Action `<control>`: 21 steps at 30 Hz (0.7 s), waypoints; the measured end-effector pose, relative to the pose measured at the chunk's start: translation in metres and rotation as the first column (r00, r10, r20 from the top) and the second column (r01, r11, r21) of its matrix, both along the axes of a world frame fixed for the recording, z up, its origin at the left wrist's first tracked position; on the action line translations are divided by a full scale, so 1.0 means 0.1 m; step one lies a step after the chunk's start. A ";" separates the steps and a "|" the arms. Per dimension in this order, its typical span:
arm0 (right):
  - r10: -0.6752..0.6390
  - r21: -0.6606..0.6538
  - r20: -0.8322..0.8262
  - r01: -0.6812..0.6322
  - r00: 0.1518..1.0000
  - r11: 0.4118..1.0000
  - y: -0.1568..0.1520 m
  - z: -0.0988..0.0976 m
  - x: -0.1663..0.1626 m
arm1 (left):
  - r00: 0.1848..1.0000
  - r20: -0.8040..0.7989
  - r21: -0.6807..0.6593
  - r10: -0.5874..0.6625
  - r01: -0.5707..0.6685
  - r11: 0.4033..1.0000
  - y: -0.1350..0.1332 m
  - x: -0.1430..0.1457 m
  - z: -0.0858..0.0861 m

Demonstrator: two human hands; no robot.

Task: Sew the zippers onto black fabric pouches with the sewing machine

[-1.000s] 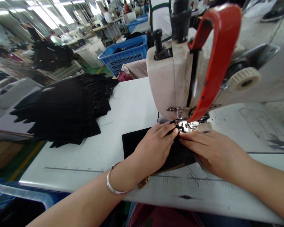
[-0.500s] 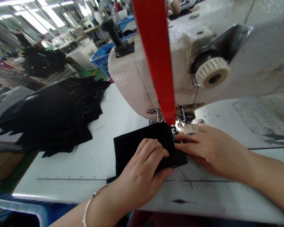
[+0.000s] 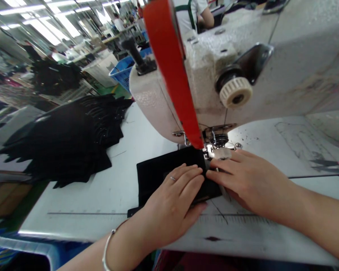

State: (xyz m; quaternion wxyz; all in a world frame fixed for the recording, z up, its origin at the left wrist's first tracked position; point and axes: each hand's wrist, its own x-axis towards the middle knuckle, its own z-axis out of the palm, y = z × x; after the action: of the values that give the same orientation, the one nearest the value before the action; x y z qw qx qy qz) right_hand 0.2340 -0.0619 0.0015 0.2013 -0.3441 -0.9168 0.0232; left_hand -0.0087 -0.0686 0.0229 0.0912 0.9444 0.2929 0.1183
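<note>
L hand (image 3: 172,203): grip open, flat on black cloth (image 3: 155,173), table (image 3: 101,195).
R hand (image 3: 248,180): grip open, flat, fingertips at cloth edge by presser foot (image 3: 211,151).
Far L: black piece stack (image 3: 64,139).

Fabric piece (image 3: 155,174): flat on the table (image 3: 96,195), before the sewing machine (image 3: 164,98).
Left hand (image 3: 173,203): on the fabric piece.
Right hand (image 3: 250,182): just right, at the fabric's edge.
Stack of cut pieces (image 3: 64,141): on the table, well left.
</note>
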 end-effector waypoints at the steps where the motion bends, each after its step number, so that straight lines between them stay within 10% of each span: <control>1: -0.001 0.008 -0.002 0.001 1.000 1.000 0.00 0.00 0.00 | 1.000 -0.001 0.025 0.000 0.000 1.000 0.00 0.00 0.00; 21: 0.017 0.026 -0.063 -0.016 0.998 1.000 0.00 -0.13 0.01 | 0.998 0.060 0.016 -0.033 0.032 0.999 0.14 -0.02 -0.10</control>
State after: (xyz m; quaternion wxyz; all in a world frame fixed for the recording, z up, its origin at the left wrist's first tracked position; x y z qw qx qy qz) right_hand 0.2348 -0.0614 -0.0118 0.2343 -0.3330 -0.9131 0.0238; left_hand -0.0105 -0.0543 0.0125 0.0947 0.9457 0.2736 0.1476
